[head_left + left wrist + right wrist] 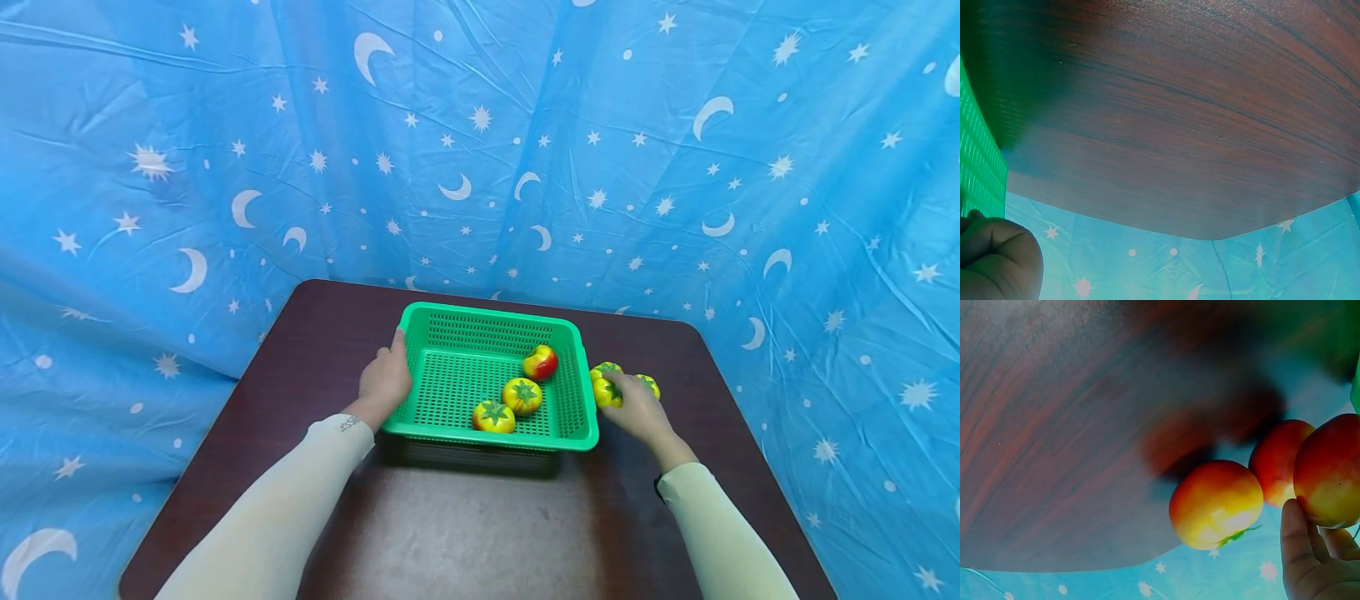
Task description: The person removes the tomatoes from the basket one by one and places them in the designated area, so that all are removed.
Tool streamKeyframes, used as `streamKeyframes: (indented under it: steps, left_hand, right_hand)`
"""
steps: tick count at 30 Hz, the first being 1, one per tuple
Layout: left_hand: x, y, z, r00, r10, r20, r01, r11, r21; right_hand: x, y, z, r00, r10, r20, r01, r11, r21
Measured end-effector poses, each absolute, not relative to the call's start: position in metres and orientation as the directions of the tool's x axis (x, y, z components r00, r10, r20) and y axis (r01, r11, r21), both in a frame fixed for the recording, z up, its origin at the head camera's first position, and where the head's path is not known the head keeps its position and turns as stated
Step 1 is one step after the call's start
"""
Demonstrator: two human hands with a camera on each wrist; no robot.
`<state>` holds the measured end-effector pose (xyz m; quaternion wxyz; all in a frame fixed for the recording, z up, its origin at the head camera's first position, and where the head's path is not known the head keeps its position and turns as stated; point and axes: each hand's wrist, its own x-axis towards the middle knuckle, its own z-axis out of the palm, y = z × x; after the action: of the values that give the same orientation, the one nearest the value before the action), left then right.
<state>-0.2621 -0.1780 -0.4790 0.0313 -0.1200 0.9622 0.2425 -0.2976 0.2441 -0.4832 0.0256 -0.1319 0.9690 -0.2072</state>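
A green plastic basket [491, 312] stands on the table, with its side also at the left of the left wrist view [979, 156]. My left hand [386, 383] grips its left rim, fingers curled in the left wrist view. Inside lie three yellow-and-red tomatoes, one a tomato [492, 417] near the front wall. Just outside the right wall, my right hand [639, 410] holds a tomato [1332, 472] between thumb and fingers. Beside it are two more, a tomato [1216, 503] and a partly hidden tomato [1279, 456], with green leafy tops showing in the head view.
The dark brown wooden table [480, 517] reaches toward me in front of the basket. A blue curtain [480, 167] with white moons and stars hangs behind the table and along both sides.
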Motion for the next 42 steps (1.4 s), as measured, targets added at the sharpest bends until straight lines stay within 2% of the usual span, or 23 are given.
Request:
streamKeyframes:
  steps: [19, 28, 42]
  left_hand:
    - [-0.263, -0.179, -0.482, -0.971, -0.209, -0.12, -0.241, 0.853, 0.463]
    - [-0.263, -0.179, -0.48, -0.97, -0.215, -0.116, -0.244, 0.851, 0.466]
    - [-0.263, -0.18, -0.481, -0.97, -0.213, -0.116, -0.243, 0.855, 0.459]
  right_hand:
    - [-0.295, 0.239, -0.503, -0.972, -0.225, -0.065, -0.177, 0.887, -0.426]
    - [-0.298, 0.238, -0.506, -0.962, -0.266, -0.06, -0.217, 0.88, -0.423]
    - [-0.297, 0.235, -0.511, -0.966, -0.258, -0.033, -0.219, 0.874, -0.433]
